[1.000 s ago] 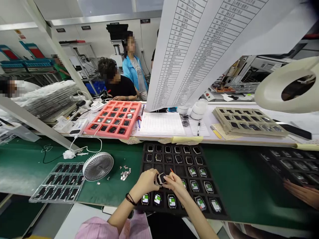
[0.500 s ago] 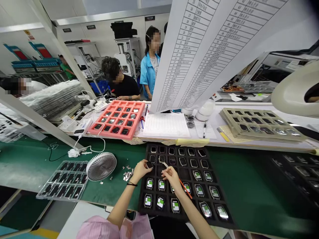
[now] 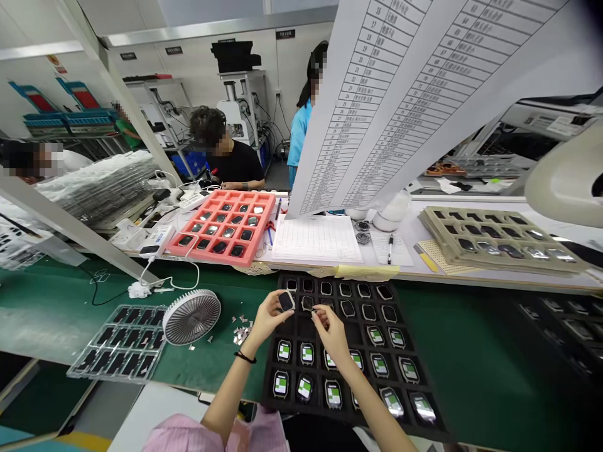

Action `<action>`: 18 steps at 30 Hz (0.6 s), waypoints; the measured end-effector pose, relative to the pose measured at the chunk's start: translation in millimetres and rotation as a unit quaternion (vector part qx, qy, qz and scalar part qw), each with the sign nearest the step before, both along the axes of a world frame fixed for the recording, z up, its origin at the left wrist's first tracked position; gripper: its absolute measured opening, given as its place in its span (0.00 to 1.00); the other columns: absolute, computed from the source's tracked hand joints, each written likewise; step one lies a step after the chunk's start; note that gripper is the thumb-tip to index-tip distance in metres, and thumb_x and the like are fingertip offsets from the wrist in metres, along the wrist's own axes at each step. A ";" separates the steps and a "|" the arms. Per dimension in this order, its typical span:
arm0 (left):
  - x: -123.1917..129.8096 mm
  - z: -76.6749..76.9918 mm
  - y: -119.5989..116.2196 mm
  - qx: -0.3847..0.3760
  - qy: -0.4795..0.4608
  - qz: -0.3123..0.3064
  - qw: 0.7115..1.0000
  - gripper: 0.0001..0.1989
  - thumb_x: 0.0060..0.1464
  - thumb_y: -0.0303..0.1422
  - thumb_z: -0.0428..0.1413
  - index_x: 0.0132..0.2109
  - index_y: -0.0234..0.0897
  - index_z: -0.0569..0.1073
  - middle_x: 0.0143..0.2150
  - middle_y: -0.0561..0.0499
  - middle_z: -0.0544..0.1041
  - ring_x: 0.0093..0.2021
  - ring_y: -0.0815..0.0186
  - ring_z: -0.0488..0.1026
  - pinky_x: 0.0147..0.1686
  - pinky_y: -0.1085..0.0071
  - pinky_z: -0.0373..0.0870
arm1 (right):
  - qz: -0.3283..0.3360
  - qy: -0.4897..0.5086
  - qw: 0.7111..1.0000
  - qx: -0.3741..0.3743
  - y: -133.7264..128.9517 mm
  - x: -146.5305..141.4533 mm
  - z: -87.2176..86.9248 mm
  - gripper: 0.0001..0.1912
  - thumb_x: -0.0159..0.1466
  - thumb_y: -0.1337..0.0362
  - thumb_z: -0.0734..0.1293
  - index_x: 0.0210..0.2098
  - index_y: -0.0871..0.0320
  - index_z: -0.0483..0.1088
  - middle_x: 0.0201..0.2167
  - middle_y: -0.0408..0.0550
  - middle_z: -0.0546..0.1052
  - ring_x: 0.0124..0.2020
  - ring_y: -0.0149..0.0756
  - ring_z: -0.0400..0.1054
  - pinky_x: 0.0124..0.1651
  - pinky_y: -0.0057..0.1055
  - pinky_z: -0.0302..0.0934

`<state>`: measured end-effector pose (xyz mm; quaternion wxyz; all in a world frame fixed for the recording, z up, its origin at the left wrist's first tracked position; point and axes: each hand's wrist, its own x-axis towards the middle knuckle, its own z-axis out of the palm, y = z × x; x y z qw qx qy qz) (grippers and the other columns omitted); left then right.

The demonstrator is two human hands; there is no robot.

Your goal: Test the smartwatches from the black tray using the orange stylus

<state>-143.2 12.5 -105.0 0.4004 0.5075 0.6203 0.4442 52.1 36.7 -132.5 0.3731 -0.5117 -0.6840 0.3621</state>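
Note:
My left hand (image 3: 266,318) is closed on a dark-screened watch case (image 3: 286,301), raised above the upper left of a black foam tray (image 3: 308,329). Just right of it, my right hand (image 3: 330,326) has thumb and fingers pinched together over the tray; whatever they hold is too small to make out. Watch cases fill many tray slots. Those in the back rows have dark screens, while front ones such as a lit watch (image 3: 281,383) show green and white.
A small white fan (image 3: 192,316) and a clear plastic tray (image 3: 117,342) lie left. Behind are a pink tray (image 3: 264,235), paper sheets (image 3: 315,238) and a stacked beige tray (image 3: 433,235). A large printed sheet (image 3: 358,119) hangs ahead. Two people are across the bench.
My left hand has lifted slightly with the watch case, which is now tilted and more visible. The orange stick near my right hand no longer shows. The person in blue has moved behind the hanging sheet.

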 end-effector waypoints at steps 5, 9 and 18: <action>32.4 27.1 -6.6 0.022 -0.251 -0.038 0.967 0.32 0.45 0.38 0.64 0.55 0.38 0.61 0.39 0.50 0.72 0.32 0.69 0.70 0.21 0.79 0.65 | -0.029 -0.143 0.989 -0.008 4.1 30.8 1.2 0.02 0.60 0.64 0.63 0.33 0.55 0.68 0.29 0.47 0.72 0.33 0.41 0.69 0.34 0.33 0.60; 41.0 32.9 -10.4 -0.012 -0.269 -0.043 0.962 0.32 0.46 0.40 0.64 0.56 0.41 0.62 0.35 0.54 0.68 0.24 0.75 0.59 0.19 0.79 0.57 | -0.059 -0.244 0.967 -0.040 -7.1 54.5 -22.1 0.07 0.52 0.73 0.67 0.26 0.55 0.66 0.27 0.50 0.72 0.33 0.46 0.70 0.31 0.33 0.58; 60.9 44.5 -24.8 -0.036 -0.255 -0.071 0.964 0.28 0.49 0.40 0.61 0.56 0.43 0.64 0.41 0.52 0.67 0.27 0.74 0.59 0.23 0.79 0.58 | -0.021 -0.263 0.965 -0.018 -24.5 66.9 -24.6 0.10 0.64 0.70 0.59 0.28 0.54 0.65 0.28 0.47 0.74 0.30 0.40 0.71 0.31 0.31 0.59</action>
